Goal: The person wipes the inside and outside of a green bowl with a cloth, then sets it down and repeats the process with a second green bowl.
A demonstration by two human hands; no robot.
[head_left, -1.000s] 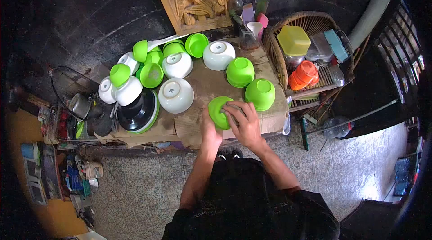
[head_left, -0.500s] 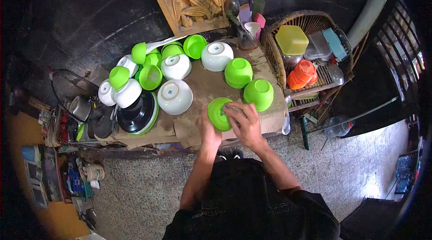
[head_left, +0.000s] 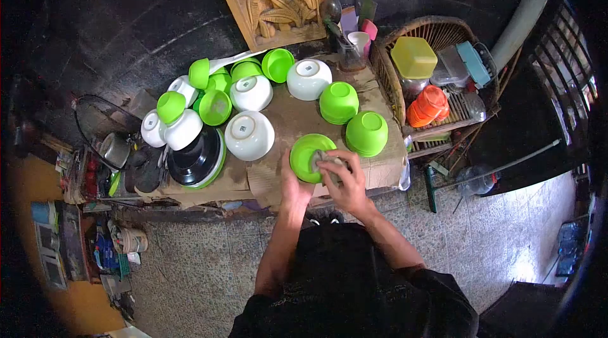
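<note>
A green bowl is gripped at its left side by my left hand, its opening facing up toward me. My right hand pinches a small greyish cloth and presses it against the inside of that bowl. Just beyond, on the right, stand two upturned stacks of green bowls, a near stack and a farther stack. White bowls lie face down to the left, the closest white bowl being a short way from my left hand.
Green and white bowls crowd the left of the cardboard-covered table, beside a black plate. A utensil holder stands at the back. On the right, a wicker rack holds orange cups and a yellow container.
My right hand and the cloth have shifted slightly within the green bowl, and more of the cloth shows. The bowl is tipped a little more toward me. The other bowls stay put.
</note>
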